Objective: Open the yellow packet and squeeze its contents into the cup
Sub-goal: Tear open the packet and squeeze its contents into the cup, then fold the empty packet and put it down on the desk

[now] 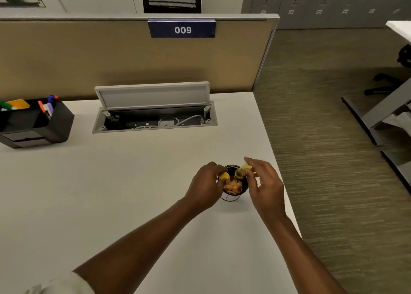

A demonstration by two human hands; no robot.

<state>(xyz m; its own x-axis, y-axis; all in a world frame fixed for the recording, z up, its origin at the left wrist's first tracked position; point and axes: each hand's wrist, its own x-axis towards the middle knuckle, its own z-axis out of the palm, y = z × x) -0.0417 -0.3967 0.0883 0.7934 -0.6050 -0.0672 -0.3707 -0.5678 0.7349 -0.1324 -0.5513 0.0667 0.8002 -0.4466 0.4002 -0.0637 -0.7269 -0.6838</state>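
Yellow packet (241, 171) is held over the mouth of the cup (233, 197), its open-looking end tipped down toward the orange-pink contents inside. The cup stands on the white desk (133, 182), near the right edge. Right hand (264, 184) pinches the packet between thumb and forefinger, the other fingers spread loose. Left hand (205, 186) is closed on a small yellow piece (224, 176) — probably the torn-off strip, too small to be sure — just beside the cup rim.

Judgement: tear looks done, squeezing is in hand. To do it well, keep the opening inside the rim and press from the sealed end toward the mouth, so nothing runs down the wall. The left hand could steady the cup, which is narrow and may tip.

Further out — an open cable tray (155, 115) and a black pen organiser (35, 124), both well apart.
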